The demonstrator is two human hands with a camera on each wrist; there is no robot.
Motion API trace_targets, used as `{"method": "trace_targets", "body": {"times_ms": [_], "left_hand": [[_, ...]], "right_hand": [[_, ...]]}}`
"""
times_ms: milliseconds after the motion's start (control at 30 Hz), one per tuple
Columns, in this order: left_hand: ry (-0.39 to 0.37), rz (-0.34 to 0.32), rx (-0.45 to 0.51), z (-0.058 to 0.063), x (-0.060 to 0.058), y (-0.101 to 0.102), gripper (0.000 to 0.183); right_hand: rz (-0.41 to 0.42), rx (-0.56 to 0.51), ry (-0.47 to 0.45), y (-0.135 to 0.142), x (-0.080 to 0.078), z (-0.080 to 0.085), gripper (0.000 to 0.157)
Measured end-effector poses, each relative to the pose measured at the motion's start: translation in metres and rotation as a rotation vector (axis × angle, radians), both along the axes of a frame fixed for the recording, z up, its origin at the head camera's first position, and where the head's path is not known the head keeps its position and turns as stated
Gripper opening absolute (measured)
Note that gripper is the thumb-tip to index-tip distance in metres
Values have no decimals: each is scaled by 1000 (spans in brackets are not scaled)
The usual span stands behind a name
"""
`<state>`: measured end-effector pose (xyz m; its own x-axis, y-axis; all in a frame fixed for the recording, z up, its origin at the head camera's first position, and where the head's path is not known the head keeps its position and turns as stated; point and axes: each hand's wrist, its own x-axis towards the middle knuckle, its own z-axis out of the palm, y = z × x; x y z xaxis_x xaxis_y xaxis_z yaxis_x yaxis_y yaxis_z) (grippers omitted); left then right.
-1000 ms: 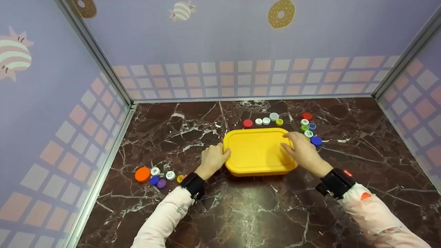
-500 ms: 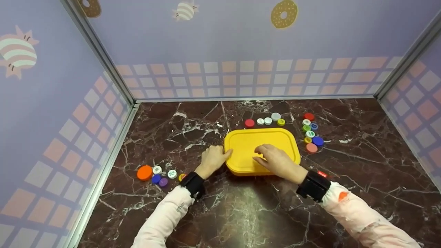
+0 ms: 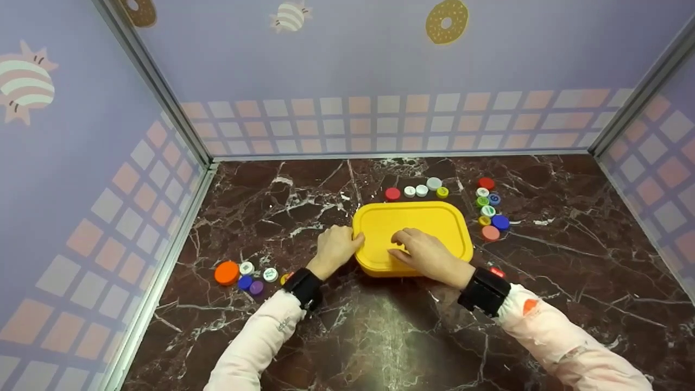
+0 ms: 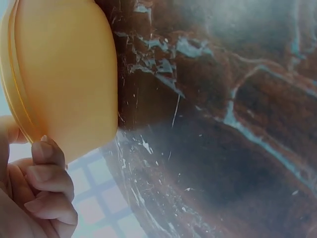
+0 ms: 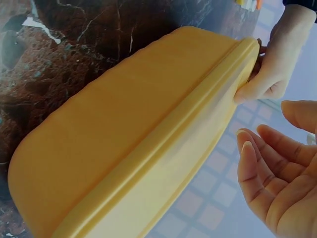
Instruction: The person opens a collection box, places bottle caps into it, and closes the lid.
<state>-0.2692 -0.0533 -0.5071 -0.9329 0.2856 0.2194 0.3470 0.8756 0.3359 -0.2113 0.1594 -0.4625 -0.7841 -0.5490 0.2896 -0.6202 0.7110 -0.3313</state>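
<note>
A yellow rectangular plastic box (image 3: 423, 215) with its lid on stands in the middle of the table. My left hand (image 3: 335, 250) grips its left end, thumb over the lid's edge and fingers curled at the rim; the left wrist view shows these fingers (image 4: 49, 173) against the rim. Over the lid's front part is my right hand (image 3: 431, 258), fingers loosely bent and holding nothing. In the right wrist view a gap shows between the right hand (image 5: 282, 178) and the lid (image 5: 183, 153). Whatever the box contains is hidden.
Bottle caps lie in groups: behind the box, several including a red cap (image 3: 392, 193); on the right, several including a blue cap (image 3: 500, 222); on the left, several including a large orange cap (image 3: 226, 273). A patterned back wall (image 3: 347, 65) and side walls enclose the dark marbled table (image 3: 391, 336).
My right hand has moved left from the box's right end to over the lid, uncovering caps on the right. The left hand keeps its hold on the left end.
</note>
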Motion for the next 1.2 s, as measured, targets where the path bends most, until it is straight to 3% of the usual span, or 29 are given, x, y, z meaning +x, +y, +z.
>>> {"method": "trace_targets", "body": {"times_ms": [300,667,1000,1200], "left_hand": [[87,-4,14,14,0,2,43],[143,-3,20,16,4,2,43],[134,4,59,15,7,3,43],[100,30,105,19,11,3,43]], "right_hand": [[46,19,64,-12,6,2,27],[72,142,160,-40,12,0,36],[88,100,391,-45,14,-11,25],[88,159,504,-47,17,-7,25]]}}
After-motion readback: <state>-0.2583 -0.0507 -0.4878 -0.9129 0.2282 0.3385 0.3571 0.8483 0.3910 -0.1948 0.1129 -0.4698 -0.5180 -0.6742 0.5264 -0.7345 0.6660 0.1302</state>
